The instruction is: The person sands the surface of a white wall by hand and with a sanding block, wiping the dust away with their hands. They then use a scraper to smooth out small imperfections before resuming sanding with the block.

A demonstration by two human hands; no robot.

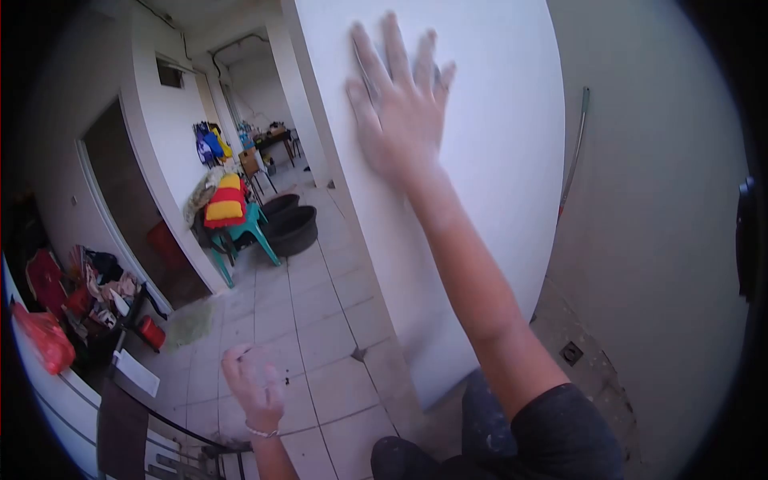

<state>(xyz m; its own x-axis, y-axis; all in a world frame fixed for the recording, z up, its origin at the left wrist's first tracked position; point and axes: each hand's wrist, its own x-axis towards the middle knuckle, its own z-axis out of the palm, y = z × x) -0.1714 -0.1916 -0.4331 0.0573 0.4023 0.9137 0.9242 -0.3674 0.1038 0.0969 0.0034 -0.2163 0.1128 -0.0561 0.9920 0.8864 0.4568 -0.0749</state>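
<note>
My right hand (404, 120) lies against the upper part of a white wall panel (500, 160), arm stretched up and fingers spread. Dark patches show between its fingers; whether they are shadow or a thin item under the palm I cannot tell. Lower left, over the floor, my left hand (256, 388) is raised with its fingers curled in, blurred by motion. It wears a pale bracelet (262, 433) and touches no surface. What it holds, if anything, cannot be made out.
Tiled floor (320, 336) leads to a back room. A teal stool (254, 232) bears red and yellow cushions (226, 200), beside black tubs (292, 230). Cluttered items and a red bag (44, 336) are at left. A chair (124, 432) stands lower left; a pole (576, 152) leans at right.
</note>
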